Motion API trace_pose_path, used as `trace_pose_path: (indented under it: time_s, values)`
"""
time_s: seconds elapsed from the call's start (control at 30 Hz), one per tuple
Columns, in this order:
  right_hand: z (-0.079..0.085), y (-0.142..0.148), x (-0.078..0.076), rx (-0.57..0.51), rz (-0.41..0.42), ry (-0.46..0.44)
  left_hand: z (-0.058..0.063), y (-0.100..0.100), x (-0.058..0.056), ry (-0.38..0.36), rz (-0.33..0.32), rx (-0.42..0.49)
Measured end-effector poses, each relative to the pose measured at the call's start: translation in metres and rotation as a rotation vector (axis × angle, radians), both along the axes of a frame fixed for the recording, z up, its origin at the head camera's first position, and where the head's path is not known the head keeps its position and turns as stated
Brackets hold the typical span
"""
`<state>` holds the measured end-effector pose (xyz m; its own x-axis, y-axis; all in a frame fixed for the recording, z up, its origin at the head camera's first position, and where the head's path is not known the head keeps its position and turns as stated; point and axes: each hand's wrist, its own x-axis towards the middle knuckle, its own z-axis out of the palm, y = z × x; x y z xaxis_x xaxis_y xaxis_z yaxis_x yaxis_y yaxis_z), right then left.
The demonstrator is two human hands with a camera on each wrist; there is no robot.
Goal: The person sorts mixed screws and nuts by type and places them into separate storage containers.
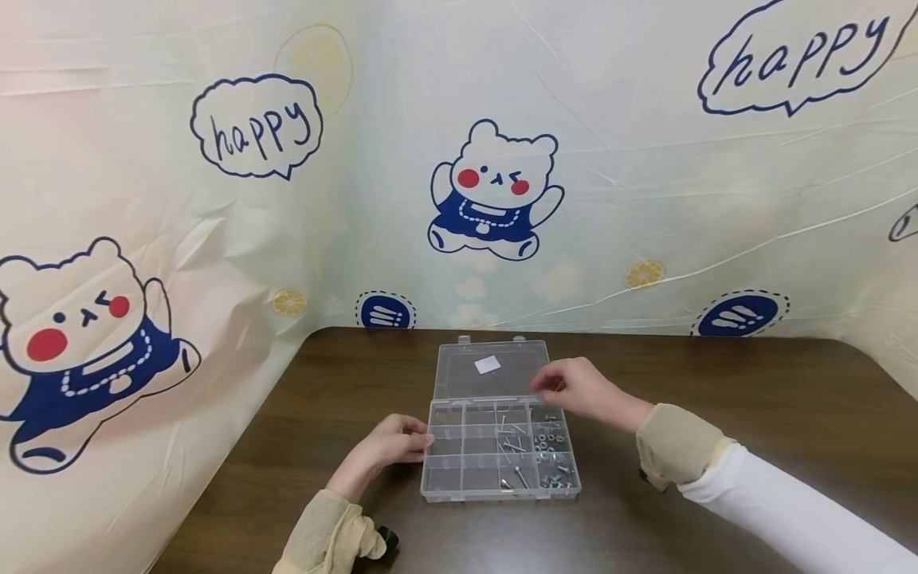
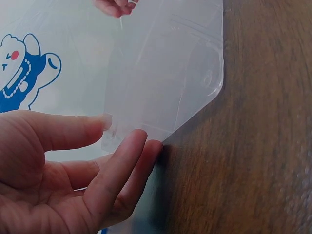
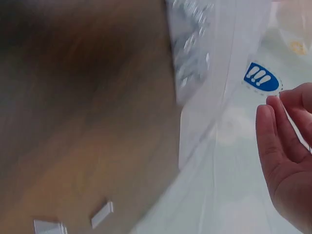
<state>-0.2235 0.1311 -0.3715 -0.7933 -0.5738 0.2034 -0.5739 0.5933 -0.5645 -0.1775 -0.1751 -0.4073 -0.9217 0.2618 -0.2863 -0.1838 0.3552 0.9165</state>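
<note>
A clear plastic compartment box (image 1: 466,497) lies on the table with its hinged lid (image 1: 459,375) folded back. Long screws (image 1: 511,445) lie in its third column from the left. The rightmost column holds nuts (image 1: 551,438) and short bolts (image 1: 555,481). My left hand (image 1: 390,441) grips the box's left side, thumb (image 2: 80,131) at the rim and fingers along the outer wall. Over the right end of the hinge hovers my right hand (image 1: 579,388), fingertips drawn close together. I cannot tell whether anything small sits between them.
The brown wooden table (image 1: 358,375) runs around the box on all sides. A small white label (image 1: 487,364) is on the lid. Behind and to the left hangs a printed curtain (image 1: 387,199) with cartoon bears, meeting the table's back edge.
</note>
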Motion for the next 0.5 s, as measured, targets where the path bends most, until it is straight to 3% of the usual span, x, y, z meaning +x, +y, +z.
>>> trace_pose_path:
  time_s: [0.27, 0.5]
  values:
    - [0.009, 0.025, 0.001, 0.244, 0.087, 0.326, 0.000, 0.000, 0.000, 0.000, 0.001, 0.007]
    - [0.006, 0.050, -0.001, 0.347, 0.092, 0.386, -0.001, 0.000, -0.001, -0.003, -0.005, 0.016]
